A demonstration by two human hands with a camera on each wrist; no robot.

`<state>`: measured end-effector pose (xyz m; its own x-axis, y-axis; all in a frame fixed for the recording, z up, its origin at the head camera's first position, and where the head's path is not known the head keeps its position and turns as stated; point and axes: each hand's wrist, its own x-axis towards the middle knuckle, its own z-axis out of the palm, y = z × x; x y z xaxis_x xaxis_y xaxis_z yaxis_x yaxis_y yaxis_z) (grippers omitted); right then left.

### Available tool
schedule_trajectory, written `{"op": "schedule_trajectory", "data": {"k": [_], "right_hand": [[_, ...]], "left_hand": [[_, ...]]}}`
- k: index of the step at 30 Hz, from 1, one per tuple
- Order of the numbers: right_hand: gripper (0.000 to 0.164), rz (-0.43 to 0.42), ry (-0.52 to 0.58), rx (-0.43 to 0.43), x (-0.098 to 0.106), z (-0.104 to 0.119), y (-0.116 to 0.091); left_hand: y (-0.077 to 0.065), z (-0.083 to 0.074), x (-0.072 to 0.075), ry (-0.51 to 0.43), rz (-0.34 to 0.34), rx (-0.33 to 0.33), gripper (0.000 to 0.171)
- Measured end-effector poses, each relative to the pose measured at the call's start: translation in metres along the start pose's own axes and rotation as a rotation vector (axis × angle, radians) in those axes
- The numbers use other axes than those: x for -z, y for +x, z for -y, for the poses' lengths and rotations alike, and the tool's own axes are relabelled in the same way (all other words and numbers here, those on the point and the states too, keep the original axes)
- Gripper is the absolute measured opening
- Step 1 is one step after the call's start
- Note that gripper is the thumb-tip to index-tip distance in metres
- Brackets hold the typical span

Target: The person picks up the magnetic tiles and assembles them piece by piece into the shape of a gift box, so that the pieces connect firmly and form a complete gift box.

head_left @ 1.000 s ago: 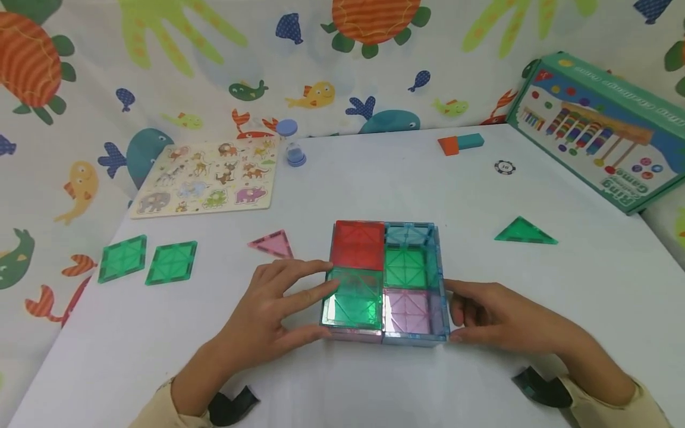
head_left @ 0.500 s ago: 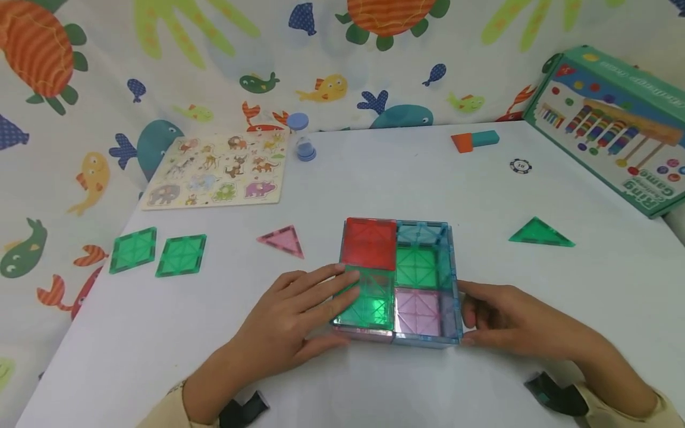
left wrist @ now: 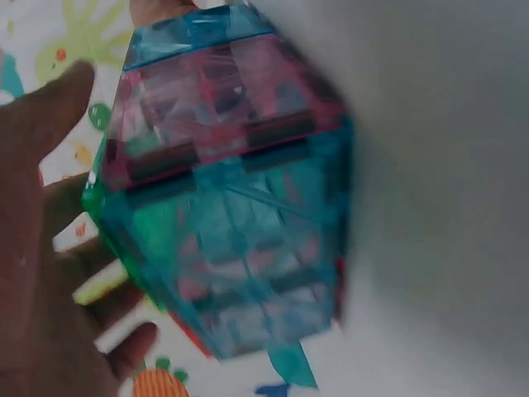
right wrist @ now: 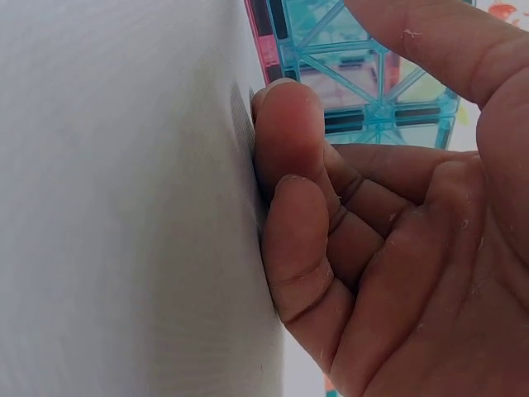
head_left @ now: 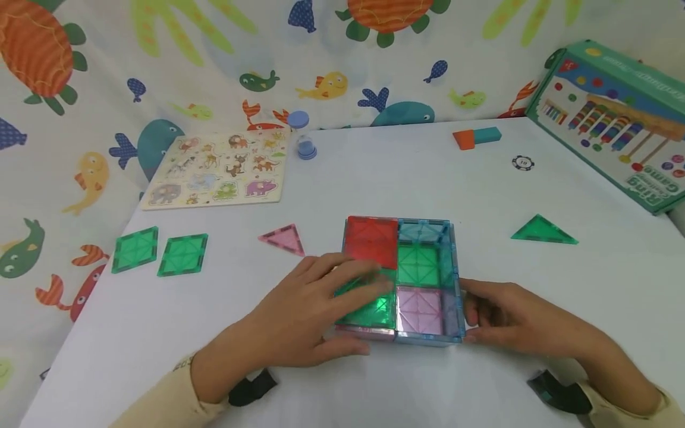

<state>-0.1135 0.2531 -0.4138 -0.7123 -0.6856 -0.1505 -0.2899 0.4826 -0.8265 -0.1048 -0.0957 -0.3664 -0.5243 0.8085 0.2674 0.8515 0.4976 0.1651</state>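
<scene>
A low box of see-through magnetic tiles [head_left: 428, 339] stands on the white table in the head view. A red tile [head_left: 371, 241] and a green tile [head_left: 377, 312] cover its left half. The right half lies uncovered, showing green [head_left: 418, 266] and pink [head_left: 420, 311] floor tiles. My left hand [head_left: 305, 318] hovers over or touches the green top tile with fingers extended; contact cannot be told. In the left wrist view, the fingers spread beside the box. My right hand [head_left: 524, 315] rests index finger and thumb against the blue right wall [right wrist: 347, 70], its other fingers loosely bent.
Two green square tiles [head_left: 183, 254] and a pink triangle [head_left: 283, 239] lie left of the box. A green triangle [head_left: 543, 230] lies right. Behind are an animal puzzle board [head_left: 216, 169], a small bottle [head_left: 304, 137], orange and teal blocks [head_left: 476, 138], a round chip [head_left: 522, 163] and a game box [head_left: 610, 125].
My left hand has moved right, farther over the green top tile. The right hand keeps its place against the box. The head view has shifted slightly.
</scene>
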Motion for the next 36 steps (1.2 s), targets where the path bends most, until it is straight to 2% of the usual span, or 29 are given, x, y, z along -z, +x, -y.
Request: {"op": "schedule_trajectory", "data": {"k": [1,3,5,9,16,22,25,27,29,31,32,34,36], "right_hand": [[0.044,-0.002,-0.002,-0.004,0.001,0.0,-0.001],[0.046,-0.005,-0.005,0.0,0.001,-0.001,-0.003],[0.048,-0.005,-0.014,0.02,0.001,-0.001,-0.001],[0.052,-0.005,-0.046,0.038,0.0,-0.002,0.005],[0.056,-0.02,-0.066,-0.002,0.002,-0.001,0.002],[0.061,-0.02,-0.048,-0.013,0.0,-0.003,-0.002],[0.059,-0.021,-0.058,-0.03,-0.001,-0.004,-0.003],[0.056,-0.023,-0.066,-0.039,-0.001,-0.004,-0.005],[0.054,-0.024,-0.064,-0.043,-0.001,-0.004,-0.006],[0.052,-0.024,-0.06,-0.038,-0.001,-0.004,-0.007],[0.052,-0.023,-0.054,-0.035,-0.001,-0.003,-0.006],[0.054,-0.017,-0.04,-0.029,0.0,-0.003,-0.005],[0.057,-0.008,-0.031,-0.024,0.0,-0.003,-0.002]], "left_hand": [[0.008,0.0,-0.002,0.008,0.069,-0.008,0.069],[0.022,0.0,-0.008,0.028,0.152,-0.042,0.066],[0.03,0.001,-0.013,0.052,0.183,-0.068,0.058],[0.031,0.0,-0.016,0.053,0.152,-0.072,0.04],[0.036,-0.002,-0.019,0.044,0.118,-0.095,0.031],[0.037,-0.004,-0.022,0.038,0.124,-0.102,0.032],[0.033,-0.003,-0.02,0.009,0.091,-0.108,0.041],[0.028,0.001,-0.015,-0.011,0.041,-0.088,0.049],[0.016,0.009,-0.008,-0.003,-0.039,-0.023,0.057],[-0.005,0.026,0.002,0.042,-0.129,0.114,0.06],[-0.018,0.037,0.007,0.079,-0.166,0.219,0.061],[-0.051,0.061,0.016,0.155,-0.191,0.49,0.067],[-0.086,0.085,0.023,0.215,-0.13,0.778,0.076]]}}
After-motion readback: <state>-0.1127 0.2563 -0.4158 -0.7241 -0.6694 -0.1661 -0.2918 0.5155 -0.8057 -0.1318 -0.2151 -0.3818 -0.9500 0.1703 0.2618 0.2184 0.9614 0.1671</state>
